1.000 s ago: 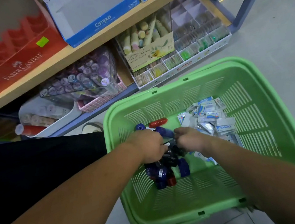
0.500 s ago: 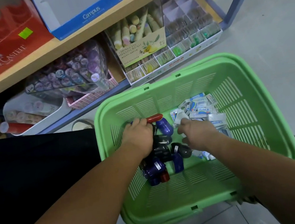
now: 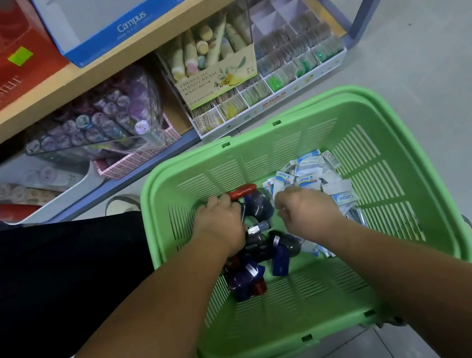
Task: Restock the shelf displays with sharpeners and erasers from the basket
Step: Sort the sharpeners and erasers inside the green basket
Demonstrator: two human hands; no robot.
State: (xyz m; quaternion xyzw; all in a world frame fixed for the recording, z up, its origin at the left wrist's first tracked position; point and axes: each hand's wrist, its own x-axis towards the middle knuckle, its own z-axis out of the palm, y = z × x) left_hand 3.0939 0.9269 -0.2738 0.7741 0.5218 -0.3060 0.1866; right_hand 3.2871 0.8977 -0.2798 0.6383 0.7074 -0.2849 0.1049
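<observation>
- The left hand is curled knuckles-up in the dark sharpeners, its fingertips beside a red sharpener; I cannot tell if it grips one.
- The right hand is also curled, at the near edge of the erasers; its grasp is hidden.
- Both piles lie in the green basket, sharpeners left and erasers right.
- The shelf stands just beyond.

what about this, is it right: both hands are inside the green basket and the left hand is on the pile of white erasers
Not quite. The head view shows both hands inside the green basket, but the left hand is on the pile of dark sharpeners; the white erasers lie by the right hand.
</observation>
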